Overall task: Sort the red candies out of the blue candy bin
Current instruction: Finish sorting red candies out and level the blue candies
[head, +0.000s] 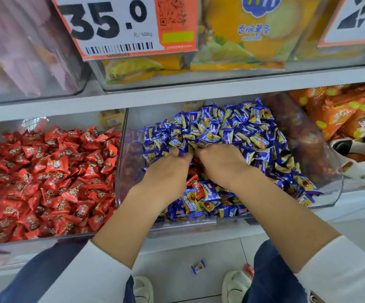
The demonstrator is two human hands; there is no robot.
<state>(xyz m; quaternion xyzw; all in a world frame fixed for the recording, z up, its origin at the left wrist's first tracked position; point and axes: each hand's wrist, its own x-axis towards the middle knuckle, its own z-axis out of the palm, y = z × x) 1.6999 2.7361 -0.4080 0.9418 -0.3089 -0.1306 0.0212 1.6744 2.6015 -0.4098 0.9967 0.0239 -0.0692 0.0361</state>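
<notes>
Red candies (195, 184) lie among blue candies (225, 127) beneath both hands (195, 165).

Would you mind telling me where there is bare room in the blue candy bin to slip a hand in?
Bare room: the bin's left strip, between the clear wall and the blue candies. Crowded: the centre, where the left hand and right hand dig beside a red candy, and the heaped right side.
</notes>
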